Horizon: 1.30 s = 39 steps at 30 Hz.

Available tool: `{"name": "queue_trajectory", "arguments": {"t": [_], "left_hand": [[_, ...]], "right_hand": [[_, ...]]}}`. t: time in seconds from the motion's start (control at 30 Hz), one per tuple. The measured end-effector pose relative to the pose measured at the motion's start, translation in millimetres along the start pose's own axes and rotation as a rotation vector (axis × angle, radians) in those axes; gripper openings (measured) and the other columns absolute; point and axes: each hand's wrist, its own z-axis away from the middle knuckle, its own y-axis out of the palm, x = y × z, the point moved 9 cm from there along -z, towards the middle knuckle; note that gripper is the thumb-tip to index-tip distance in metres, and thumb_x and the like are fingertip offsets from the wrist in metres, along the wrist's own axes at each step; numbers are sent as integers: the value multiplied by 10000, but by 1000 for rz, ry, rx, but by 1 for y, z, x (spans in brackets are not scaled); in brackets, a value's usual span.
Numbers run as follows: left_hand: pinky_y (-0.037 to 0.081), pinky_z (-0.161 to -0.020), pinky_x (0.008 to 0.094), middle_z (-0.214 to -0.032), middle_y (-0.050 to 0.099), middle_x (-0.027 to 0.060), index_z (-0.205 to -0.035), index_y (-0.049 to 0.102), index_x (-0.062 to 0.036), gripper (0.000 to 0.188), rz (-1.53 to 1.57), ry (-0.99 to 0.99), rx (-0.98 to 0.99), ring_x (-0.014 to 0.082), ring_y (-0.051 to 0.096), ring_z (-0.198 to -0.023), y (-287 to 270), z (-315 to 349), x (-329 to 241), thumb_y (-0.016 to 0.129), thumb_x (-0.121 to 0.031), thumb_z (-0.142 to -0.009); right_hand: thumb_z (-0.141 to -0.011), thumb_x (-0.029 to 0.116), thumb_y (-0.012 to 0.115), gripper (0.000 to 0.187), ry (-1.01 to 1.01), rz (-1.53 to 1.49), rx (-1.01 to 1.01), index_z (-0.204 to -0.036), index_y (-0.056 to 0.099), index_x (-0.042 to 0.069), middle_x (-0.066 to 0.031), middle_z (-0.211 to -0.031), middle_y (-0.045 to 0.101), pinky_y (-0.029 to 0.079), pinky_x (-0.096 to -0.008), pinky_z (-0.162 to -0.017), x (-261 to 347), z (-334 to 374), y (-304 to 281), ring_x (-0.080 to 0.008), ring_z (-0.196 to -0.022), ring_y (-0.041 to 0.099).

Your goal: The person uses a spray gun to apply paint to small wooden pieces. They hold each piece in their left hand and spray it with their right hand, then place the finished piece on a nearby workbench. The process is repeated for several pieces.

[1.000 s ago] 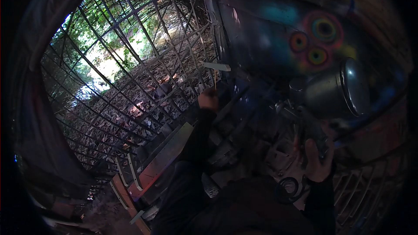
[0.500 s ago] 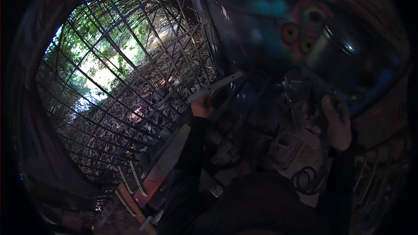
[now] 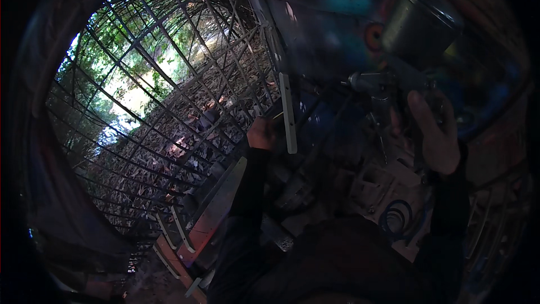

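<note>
My right hand (image 3: 439,135) is wrapped round a spray gun with a large silver metal cup (image 3: 422,25) on top. The gun's metal nozzle end (image 3: 365,81) points left toward a pale narrow strip (image 3: 288,115) with small holes. This strip stands nearly upright just right of my left hand (image 3: 261,133). My left hand is closed on a thin light-coloured stick (image 3: 278,116) that reaches to the strip. How the stick joins the strip is too dark to make out. Strip and nozzle are apart.
A metal grille (image 3: 140,50) runs along the left, with leaf litter behind it. Below it lies an orange-red board (image 3: 205,231) bearing several pale strips (image 3: 183,229). Behind the gun is a dark panel (image 3: 320,28) with coloured paint. A coiled hose (image 3: 396,218) lies lower right.
The pale strip has turned from slanted, nearly level, to almost upright. My right hand has raised the spray gun, and its nozzle now faces the strip.
</note>
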Motion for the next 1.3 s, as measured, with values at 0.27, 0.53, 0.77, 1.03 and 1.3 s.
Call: {"name": "queue_trajectory", "arguments": {"t": [0.27,0.53,0.77,1.03,1.3], "left_hand": [[472,-575,419,-771,552,106,-832,598,-101,93,16,-38,34,326,581,-714,-2,-4,2,601,-56,-750],[481,-593,410,-777,564,107,-821,609,-99,113,56,-35,11,326,585,-718,0,-6,1,592,-31,-732],[482,-605,409,-774,574,115,-809,603,-88,96,46,-73,26,327,592,-730,5,-6,12,593,-34,-731],[481,-625,416,-761,578,121,-760,593,-70,45,20,-132,13,339,591,-733,8,-1,25,582,-37,-732],[478,-634,420,-763,582,126,-764,604,-76,47,23,-178,5,342,592,-738,8,5,34,577,-45,-742]], "right_hand": [[-906,303,552,266,71,-93,18,-966,560,43,-3,-706,576,370,-186,-454,4,13,8,-48,-577,511],[-913,285,541,263,0,-42,-62,-967,561,28,0,-689,569,358,-188,-458,5,7,3,-49,-590,511],[-911,224,537,237,-17,-39,-60,-1016,558,12,-11,-708,573,371,-192,-505,4,26,0,-59,-623,515],[-913,199,528,238,-53,-29,-122,-1043,545,0,-19,-709,567,370,-198,-506,5,35,-5,-60,-619,508],[-917,181,515,238,-24,-45,-85,-1060,536,-7,-20,-707,563,370,-190,-502,7,40,-3,-52,-613,499]]}}
